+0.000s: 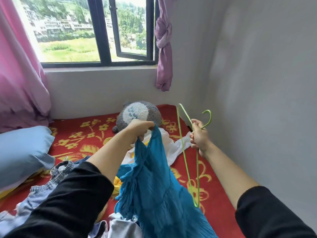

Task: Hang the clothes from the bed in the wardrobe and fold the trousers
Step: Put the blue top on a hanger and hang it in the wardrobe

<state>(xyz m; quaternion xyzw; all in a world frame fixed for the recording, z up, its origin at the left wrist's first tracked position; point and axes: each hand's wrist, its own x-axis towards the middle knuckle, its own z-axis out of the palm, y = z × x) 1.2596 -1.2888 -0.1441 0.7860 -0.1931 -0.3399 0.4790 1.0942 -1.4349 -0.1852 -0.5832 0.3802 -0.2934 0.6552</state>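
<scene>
My left hand (139, 128) grips the top of a crinkled blue garment (154, 182) and holds it up over the bed, so the cloth hangs down toward me. To its right, my right hand (199, 136) is closed around a thin green wire hanger (187, 157), its hook pointing up and its frame hanging down. Hanger and blue garment are apart. On the red flowered bed (82, 133) lie a white garment (171, 145), a yellow piece (118, 183) and denim clothes (56, 176) at the lower left.
A grey-and-white plush toy (137, 114) sits at the head of the bed below the window (96, 31). A blue pillow (22, 152) lies at the left. Pink curtains (18, 69) hang at the left, a knotted purple curtain (163, 45) at the right. A white wall (257, 83) borders the bed's right side.
</scene>
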